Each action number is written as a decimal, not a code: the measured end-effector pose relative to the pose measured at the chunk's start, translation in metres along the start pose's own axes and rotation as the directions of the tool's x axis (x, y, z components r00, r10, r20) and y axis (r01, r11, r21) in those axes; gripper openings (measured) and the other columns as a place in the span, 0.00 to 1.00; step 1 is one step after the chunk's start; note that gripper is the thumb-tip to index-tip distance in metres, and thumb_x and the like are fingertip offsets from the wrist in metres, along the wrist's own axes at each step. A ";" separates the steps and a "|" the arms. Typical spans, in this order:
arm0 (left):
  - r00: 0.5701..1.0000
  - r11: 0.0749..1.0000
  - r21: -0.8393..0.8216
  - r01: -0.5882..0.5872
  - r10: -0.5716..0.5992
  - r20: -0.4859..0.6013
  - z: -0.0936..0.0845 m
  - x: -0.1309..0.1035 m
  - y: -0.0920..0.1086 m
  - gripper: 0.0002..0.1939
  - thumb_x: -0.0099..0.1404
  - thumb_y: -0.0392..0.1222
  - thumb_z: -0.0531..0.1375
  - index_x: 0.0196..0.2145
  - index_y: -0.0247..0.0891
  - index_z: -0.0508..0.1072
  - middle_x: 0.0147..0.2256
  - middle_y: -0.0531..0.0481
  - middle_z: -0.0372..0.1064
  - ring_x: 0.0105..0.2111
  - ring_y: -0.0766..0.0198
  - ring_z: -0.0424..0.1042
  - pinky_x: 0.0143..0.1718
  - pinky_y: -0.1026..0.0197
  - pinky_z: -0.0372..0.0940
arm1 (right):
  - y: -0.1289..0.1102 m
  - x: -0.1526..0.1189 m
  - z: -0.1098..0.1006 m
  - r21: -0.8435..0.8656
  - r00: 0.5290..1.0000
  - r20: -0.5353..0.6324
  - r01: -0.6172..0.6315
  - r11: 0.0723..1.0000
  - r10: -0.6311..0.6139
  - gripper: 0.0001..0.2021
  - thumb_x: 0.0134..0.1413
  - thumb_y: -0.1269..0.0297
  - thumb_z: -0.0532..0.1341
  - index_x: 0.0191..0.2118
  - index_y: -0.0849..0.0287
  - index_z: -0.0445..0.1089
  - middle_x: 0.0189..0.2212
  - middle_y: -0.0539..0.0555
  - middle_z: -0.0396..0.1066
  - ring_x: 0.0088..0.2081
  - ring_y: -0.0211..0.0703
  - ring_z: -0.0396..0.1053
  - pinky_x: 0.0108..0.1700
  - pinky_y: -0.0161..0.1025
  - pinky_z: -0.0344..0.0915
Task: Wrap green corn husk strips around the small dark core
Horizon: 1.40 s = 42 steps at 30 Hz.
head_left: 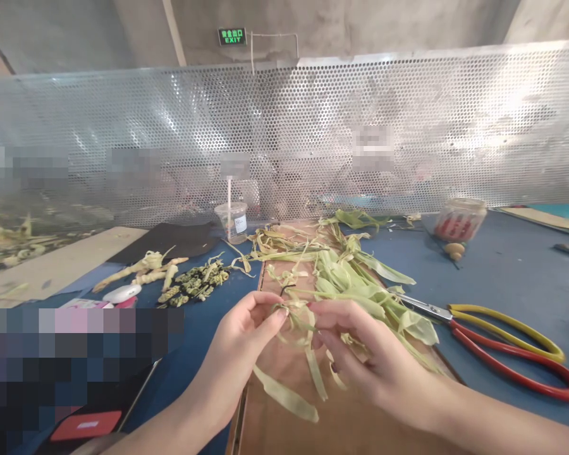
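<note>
My left hand (pixel 246 332) is closed, thumb and fingers pinching a small bunch of pale green corn husk strips (pixel 317 373) over the brown board (pixel 284 436). Close beside it, my right hand (pixel 367 354) is also closed, its fingertips on a strip of the same bunch. Strip ends dangle below both hands. A short dark stem or wire pokes up behind my left fingertips. Just beyond lies a pile of wide green husks (pixel 346 278). One loose husk strip (pixel 287 395) rests on the board below my left hand.
Scissors (pixel 448 314) with red and yellow handles lie at right. A jar (pixel 461 221) and a plastic cup (pixel 232 222) with a straw stand farther back. Braided husk pieces (pixel 196 281) sit at left. A perforated metal screen (pixel 284 126) spans the back.
</note>
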<state>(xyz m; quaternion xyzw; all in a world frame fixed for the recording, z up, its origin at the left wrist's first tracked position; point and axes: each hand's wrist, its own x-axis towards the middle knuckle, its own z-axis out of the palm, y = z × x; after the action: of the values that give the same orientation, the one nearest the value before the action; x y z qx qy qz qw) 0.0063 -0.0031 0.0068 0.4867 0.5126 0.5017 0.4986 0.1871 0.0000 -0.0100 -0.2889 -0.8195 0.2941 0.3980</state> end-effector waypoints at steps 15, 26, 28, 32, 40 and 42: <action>0.973 0.952 0.288 -0.105 0.038 0.230 -0.009 -0.001 0.002 0.09 0.59 0.46 0.56 0.34 0.40 0.69 0.35 0.50 0.69 0.37 0.59 0.66 0.41 0.58 0.59 | -0.002 0.006 0.001 -0.004 0.950 0.044 -0.309 0.951 0.309 0.14 0.59 0.61 0.53 0.50 0.57 0.60 0.20 0.44 0.52 0.21 0.31 0.52 0.22 0.29 0.54; 0.960 0.839 0.480 -0.258 0.168 0.222 -0.010 -0.002 -0.006 0.04 0.58 0.42 0.56 0.30 0.41 0.70 0.29 0.53 0.66 0.28 0.63 0.63 0.31 0.61 0.58 | -0.006 0.005 0.000 -0.125 0.976 -0.025 -0.216 0.968 0.214 0.08 0.60 0.64 0.51 0.37 0.56 0.67 0.25 0.47 0.67 0.25 0.33 0.60 0.26 0.31 0.57; 0.958 0.817 0.508 -0.274 0.186 0.219 -0.010 -0.002 -0.009 0.04 0.58 0.41 0.56 0.30 0.42 0.70 0.27 0.54 0.66 0.27 0.63 0.63 0.30 0.61 0.58 | -0.005 0.004 0.001 -0.150 0.974 -0.019 -0.225 0.963 0.224 0.09 0.60 0.63 0.51 0.36 0.56 0.67 0.24 0.47 0.65 0.24 0.34 0.59 0.25 0.32 0.56; 0.969 0.881 0.447 -0.156 0.049 0.243 -0.008 -0.004 -0.005 0.08 0.59 0.46 0.55 0.33 0.41 0.70 0.23 0.54 0.67 0.23 0.64 0.65 0.26 0.63 0.61 | -0.003 0.003 0.003 -0.169 0.968 -0.016 -0.249 0.954 0.250 0.10 0.60 0.62 0.50 0.34 0.58 0.66 0.21 0.47 0.62 0.22 0.34 0.55 0.23 0.32 0.54; 0.971 0.949 0.312 -0.050 -0.027 0.238 -0.008 -0.002 0.003 0.08 0.59 0.46 0.57 0.35 0.42 0.70 0.33 0.51 0.74 0.30 0.60 0.72 0.28 0.64 0.62 | -0.003 0.005 0.003 -0.094 0.980 -0.013 -0.200 0.975 0.199 0.09 0.60 0.64 0.50 0.36 0.57 0.67 0.22 0.47 0.63 0.22 0.33 0.57 0.24 0.31 0.55; 0.975 0.944 0.319 -0.085 0.013 0.221 -0.009 0.000 0.001 0.08 0.59 0.44 0.57 0.36 0.42 0.71 0.35 0.51 0.74 0.34 0.60 0.72 0.31 0.64 0.62 | -0.001 0.004 0.003 -0.103 0.979 -0.039 -0.205 0.973 0.202 0.09 0.60 0.63 0.51 0.35 0.57 0.67 0.21 0.46 0.61 0.21 0.33 0.55 0.23 0.31 0.55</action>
<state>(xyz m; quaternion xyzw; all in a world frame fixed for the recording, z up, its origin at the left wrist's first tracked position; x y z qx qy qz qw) -0.0026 -0.0034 0.0077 0.6267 0.5191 0.3666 0.4509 0.1823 0.0016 -0.0084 -0.3964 -0.7943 0.2853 0.3613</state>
